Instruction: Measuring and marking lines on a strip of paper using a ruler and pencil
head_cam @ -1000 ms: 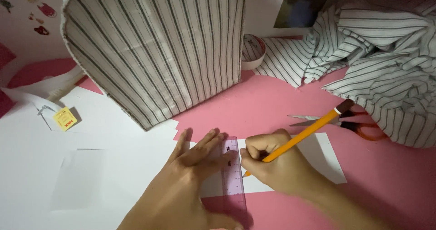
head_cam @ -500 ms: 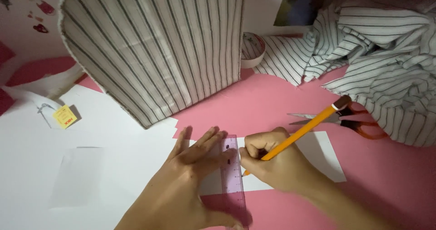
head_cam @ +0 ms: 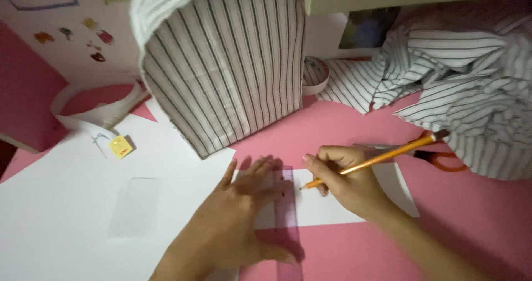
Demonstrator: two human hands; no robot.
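Left hand: your left hand [head_cam: 235,214] lies flat, fingers spread, pressing the translucent ruler [head_cam: 286,220] onto the white paper strip [head_cam: 354,203] — nothing gripped.
Right hand: your right hand [head_cam: 346,184] is closed around the yellow pencil [head_cam: 382,158], its tip on the strip just beside the ruler's edge.
Strip: on the pink table [head_cam: 354,126], towards its near edge.
Around: striped fabric box [head_cam: 227,65] behind your hands; orange-handled scissors [head_cam: 438,156] near the pencil's end — beside the crumpled striped cloth [head_cam: 471,92].

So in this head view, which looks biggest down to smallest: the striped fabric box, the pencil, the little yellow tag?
1. Striped fabric box, by far the largest.
2. Pencil in the right hand.
3. Yellow tag, smallest.
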